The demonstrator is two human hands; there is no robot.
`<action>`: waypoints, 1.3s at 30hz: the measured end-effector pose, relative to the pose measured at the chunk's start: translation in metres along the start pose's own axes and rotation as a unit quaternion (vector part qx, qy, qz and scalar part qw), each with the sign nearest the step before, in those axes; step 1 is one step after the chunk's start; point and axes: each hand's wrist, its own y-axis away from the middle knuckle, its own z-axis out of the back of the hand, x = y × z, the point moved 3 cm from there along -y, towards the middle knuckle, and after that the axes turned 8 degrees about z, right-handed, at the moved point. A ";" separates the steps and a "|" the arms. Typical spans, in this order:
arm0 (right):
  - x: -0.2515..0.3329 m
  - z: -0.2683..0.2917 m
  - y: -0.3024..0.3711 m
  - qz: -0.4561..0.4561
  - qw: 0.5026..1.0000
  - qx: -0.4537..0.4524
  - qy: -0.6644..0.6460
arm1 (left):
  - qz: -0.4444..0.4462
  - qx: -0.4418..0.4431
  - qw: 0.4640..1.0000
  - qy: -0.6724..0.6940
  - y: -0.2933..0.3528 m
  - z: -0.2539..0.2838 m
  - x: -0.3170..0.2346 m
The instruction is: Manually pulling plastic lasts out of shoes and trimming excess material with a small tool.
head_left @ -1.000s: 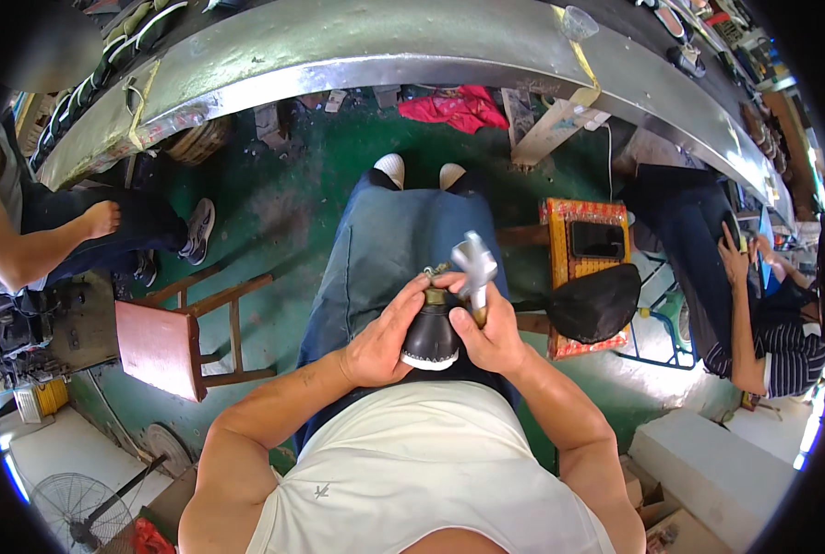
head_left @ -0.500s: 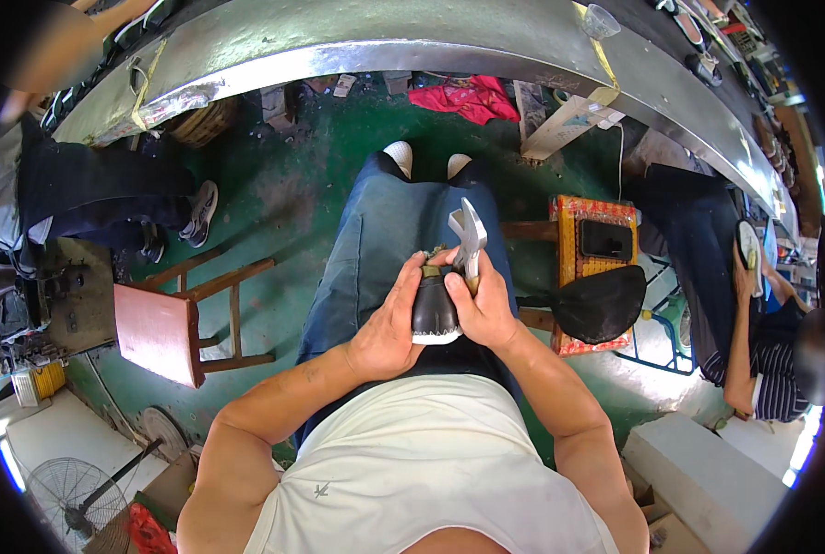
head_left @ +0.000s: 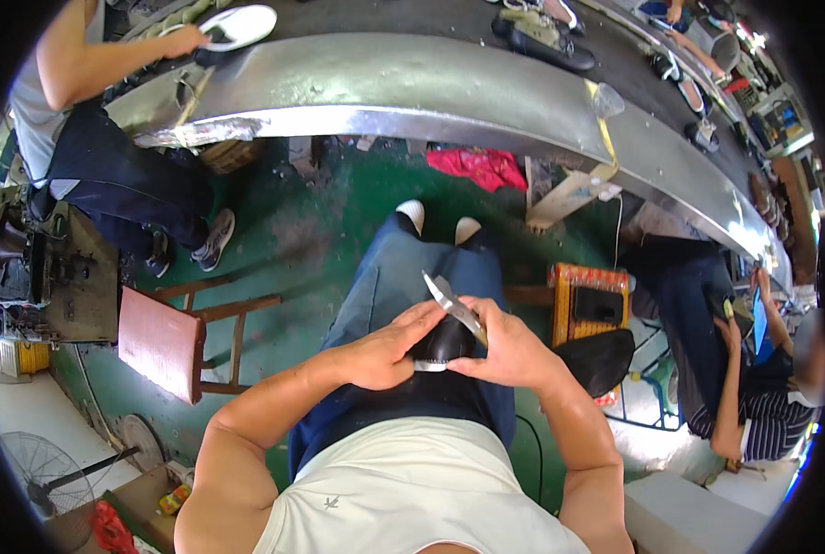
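A black shoe upper (head_left: pixel 445 342) with a pale stitched lower edge is held over my lap between both hands. My left hand (head_left: pixel 385 353) is closed around its left side, with the fingers reaching over the top. My right hand (head_left: pixel 512 349) grips the right side, its thumb at the pale edge. In that same hand sits a shiny metal tool (head_left: pixel 449 303) with a curved, pointed head, which looks like shoemaker's pincers. The head sticks out over the shoe; the handles are mostly hidden in the palm.
Ahead runs a metal-edged bench (head_left: pixel 357 83) with dark shoes (head_left: pixel 542 44) on it. A stool (head_left: pixel 161 343) stands left, near a person holding a white sole (head_left: pixel 242 28). On my right are an orange-patterned seat (head_left: pixel 567 309) with a phone (head_left: pixel 597 305) and a black pad (head_left: pixel 597 362), and another seated person.
My view has tilted up, showing more of the bench. The shoe has turned in my hands and its toe edge is more covered by fingers. The tool's head now leans left over the shoe.
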 end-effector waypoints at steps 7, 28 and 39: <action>0.012 -0.002 -0.004 0.032 0.999 0.026 0.028 | -0.026 -0.172 0.984 -0.028 -0.025 0.004 0.031; -0.081 -0.005 -0.002 -0.181 0.876 -0.273 -0.353 | 0.195 -0.216 0.942 0.166 -0.024 -0.056 0.021; -0.084 -0.063 0.073 -0.288 0.876 -0.183 -0.341 | 0.280 -0.085 0.882 0.369 0.002 -0.084 0.042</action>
